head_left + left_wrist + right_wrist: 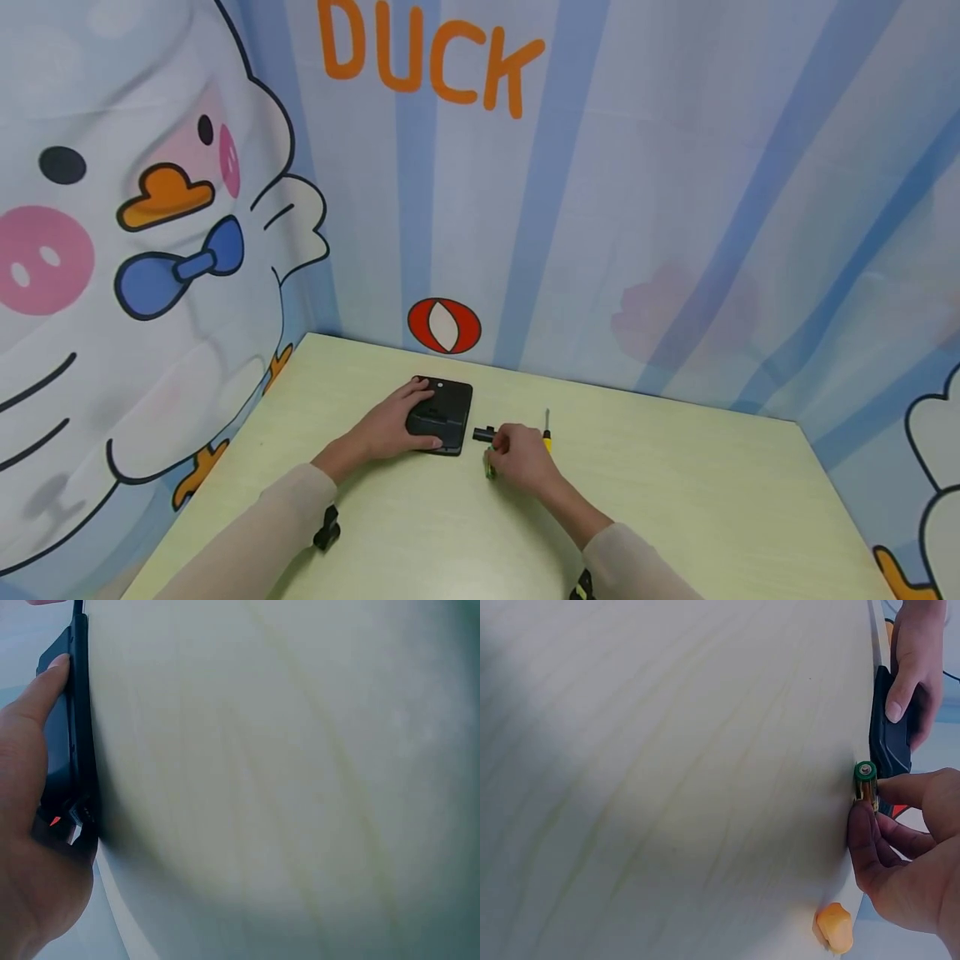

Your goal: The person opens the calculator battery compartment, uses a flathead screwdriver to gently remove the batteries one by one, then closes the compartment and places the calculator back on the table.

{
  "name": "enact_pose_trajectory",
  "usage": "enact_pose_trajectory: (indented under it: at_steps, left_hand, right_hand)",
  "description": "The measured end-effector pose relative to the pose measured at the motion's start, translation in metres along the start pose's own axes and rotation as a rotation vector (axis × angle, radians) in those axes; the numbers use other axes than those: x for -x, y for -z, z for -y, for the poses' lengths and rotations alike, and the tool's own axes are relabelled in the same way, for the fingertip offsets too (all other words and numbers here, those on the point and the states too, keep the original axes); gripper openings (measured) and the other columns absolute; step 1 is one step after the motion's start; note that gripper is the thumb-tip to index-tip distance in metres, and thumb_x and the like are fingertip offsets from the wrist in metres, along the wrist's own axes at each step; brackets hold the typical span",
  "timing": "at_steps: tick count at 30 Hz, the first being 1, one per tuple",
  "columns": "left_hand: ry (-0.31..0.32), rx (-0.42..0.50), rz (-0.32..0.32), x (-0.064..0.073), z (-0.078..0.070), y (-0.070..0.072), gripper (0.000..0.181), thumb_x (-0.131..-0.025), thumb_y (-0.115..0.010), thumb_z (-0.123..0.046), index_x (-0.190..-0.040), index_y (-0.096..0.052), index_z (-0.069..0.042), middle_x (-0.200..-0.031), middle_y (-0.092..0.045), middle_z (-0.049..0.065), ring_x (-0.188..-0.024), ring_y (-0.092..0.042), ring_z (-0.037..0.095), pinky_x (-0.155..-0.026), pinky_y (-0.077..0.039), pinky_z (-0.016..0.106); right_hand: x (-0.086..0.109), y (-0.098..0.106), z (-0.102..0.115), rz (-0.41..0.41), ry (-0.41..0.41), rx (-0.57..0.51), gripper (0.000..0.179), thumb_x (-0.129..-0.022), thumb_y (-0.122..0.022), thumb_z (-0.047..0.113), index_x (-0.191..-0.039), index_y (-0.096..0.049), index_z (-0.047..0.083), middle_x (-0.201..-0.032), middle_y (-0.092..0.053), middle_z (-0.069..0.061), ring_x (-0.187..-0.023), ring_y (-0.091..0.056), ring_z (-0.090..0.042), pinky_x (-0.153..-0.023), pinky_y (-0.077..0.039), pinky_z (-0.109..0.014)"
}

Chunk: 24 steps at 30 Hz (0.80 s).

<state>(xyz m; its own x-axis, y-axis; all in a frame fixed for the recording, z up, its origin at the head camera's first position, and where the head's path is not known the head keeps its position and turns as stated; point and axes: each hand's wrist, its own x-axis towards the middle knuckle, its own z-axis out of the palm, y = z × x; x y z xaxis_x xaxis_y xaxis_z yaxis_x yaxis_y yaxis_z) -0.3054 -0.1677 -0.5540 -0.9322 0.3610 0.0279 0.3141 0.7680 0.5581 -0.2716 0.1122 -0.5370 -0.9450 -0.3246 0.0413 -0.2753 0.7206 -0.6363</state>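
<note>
Device (454,408) lies flat on the worktop (712,492), and everything here is placed from it. Left hand (387,427) comes over its left side, thumb across the end nearer the person, forefinger across the far end; fingers hold it, wide apart. Right hand (525,460) sits off its right side, near but not touching, thumb and fingertips together, clamped on a green-ended battery (866,781). The relation that counts: battery is just beside device's near right corner, a narrow strip of worktop between. Device is to the left of the right fingers and a little farther from the person. Battery's long axis looks to run near to far, roughly along device's long side; the nubbed end faces the right wrist camera, so apparently back toward the person. Right hand is the one with the battery; left is nearer device, being on it. Black piece (483,434) lies between device's right edge and the right fingers, close to both; cannot tell whether the fingers touch it. Screwdriver (547,436) is farther right of device, past the right hand, tip pointing away from the person, handle partly hidden.
</note>
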Motion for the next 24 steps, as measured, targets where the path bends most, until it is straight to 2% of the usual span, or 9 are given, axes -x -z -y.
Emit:
enact_pose_trajectory:
  at_steps: [11, 19, 24]
  left_hand:
    - [0.001, 0.009, 0.007, 0.000, -0.001, 0.001, 0.097, -0.086, -0.084, -0.058, -0.160, -0.047, -0.008, -0.172, -0.031, 0.011, -0.160, -0.023, 0.035, -0.123, -0.034, 0.056]
    - [0.002, 0.011, 0.006, 0.001, -0.001, 0.000, 0.097, -0.086, -0.084, -0.059, -0.160, -0.046, -0.008, -0.172, -0.031, 0.011, -0.160, -0.024, 0.035, -0.123, -0.034, 0.057]
    - [0.003, 0.009, 0.009, 0.001, -0.002, 0.002, 0.097, -0.086, -0.083, -0.059, -0.160, -0.046, -0.008, -0.172, -0.031, 0.010, -0.160, -0.023, 0.035, -0.123, -0.034, 0.057]
  right_hand:
    - [0.004, 0.000, 0.002, -0.013, -0.012, -0.010, 0.013, -0.094, -0.078, 0.010, -0.096, -0.069, 0.002, -0.083, -0.067, -0.002, -0.072, -0.059, -0.012, -0.065, -0.053, -0.028]
    - [0.004, 0.014, -0.002, -0.030, 0.096, 0.050, 0.013, -0.093, -0.077, 0.005, -0.101, -0.071, -0.003, -0.087, -0.068, -0.006, -0.075, -0.060, -0.013, -0.065, -0.054, -0.029]
    - [0.002, 0.020, -0.002, -0.040, 0.141, 0.089, 0.014, -0.093, -0.078, 0.004, -0.103, -0.071, -0.002, -0.090, -0.068, -0.007, -0.080, -0.062, -0.017, -0.071, -0.056, -0.033]
